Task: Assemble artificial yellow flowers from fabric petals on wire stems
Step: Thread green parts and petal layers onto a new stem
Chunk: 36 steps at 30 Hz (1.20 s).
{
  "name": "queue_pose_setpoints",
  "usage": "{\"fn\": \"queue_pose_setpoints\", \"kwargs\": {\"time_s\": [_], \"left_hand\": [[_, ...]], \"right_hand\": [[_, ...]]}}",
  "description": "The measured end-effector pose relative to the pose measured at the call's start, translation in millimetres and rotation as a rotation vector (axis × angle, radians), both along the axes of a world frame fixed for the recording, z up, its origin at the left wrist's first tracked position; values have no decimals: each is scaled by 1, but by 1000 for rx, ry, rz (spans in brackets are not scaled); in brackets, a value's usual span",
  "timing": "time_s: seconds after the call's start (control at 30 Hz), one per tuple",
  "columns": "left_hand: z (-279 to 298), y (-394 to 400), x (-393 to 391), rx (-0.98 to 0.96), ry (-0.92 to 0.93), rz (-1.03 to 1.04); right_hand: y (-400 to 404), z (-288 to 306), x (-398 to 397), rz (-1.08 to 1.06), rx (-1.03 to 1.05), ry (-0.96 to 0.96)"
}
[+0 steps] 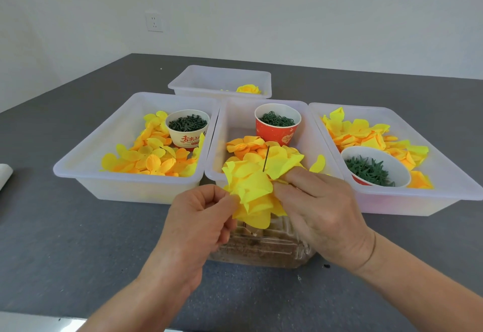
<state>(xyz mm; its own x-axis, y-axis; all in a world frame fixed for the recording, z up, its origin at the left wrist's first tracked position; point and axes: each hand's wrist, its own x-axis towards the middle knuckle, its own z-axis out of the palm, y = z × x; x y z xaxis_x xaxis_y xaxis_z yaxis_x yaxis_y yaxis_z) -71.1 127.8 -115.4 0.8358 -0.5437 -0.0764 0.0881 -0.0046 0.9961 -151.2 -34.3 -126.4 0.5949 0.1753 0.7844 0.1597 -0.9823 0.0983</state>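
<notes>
A half-built yellow flower (pixel 254 190) of layered fabric petals sits on a thin dark wire stem (pixel 266 158) that pokes up through its middle. My left hand (pixel 201 216) pinches the flower's left edge. My right hand (pixel 318 206) holds its right side, fingers pressed onto the petals. Both hands hover over a clear plastic box (pixel 261 250) with brown filling. Loose yellow and orange petals (pixel 149 154) lie in the left tray. More petals (pixel 366 133) fill the right tray.
Three white trays (pixel 86 164) stand side by side, with a fourth (pixel 183 81) behind holding a finished yellow flower (pixel 248 88). Paper cups hold dark green parts: a beige cup (pixel 187 133), a red cup (pixel 277 128), a tilted cup (pixel 376 167). The table is grey.
</notes>
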Motion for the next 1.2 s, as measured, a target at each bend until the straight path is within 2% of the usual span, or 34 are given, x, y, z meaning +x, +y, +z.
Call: {"fn": "queue_pose_setpoints", "kwargs": {"time_s": [0.1,0.33,0.7,0.97,1.2], "left_hand": [[0,0,0,2,-3,0],[-3,1,1,7,-10,9],[-2,2,1,-6,-9,-2],[-2,2,1,14,-6,-1],[-2,0,4,20,-1,19]], "right_hand": [[5,1,-4,16,-7,-13],[8,6,-4,-1,-169,-58],[13,8,-8,33,-107,-10],[12,1,-5,-4,-131,-66],[-1,-3,-5,63,-124,-30]]}}
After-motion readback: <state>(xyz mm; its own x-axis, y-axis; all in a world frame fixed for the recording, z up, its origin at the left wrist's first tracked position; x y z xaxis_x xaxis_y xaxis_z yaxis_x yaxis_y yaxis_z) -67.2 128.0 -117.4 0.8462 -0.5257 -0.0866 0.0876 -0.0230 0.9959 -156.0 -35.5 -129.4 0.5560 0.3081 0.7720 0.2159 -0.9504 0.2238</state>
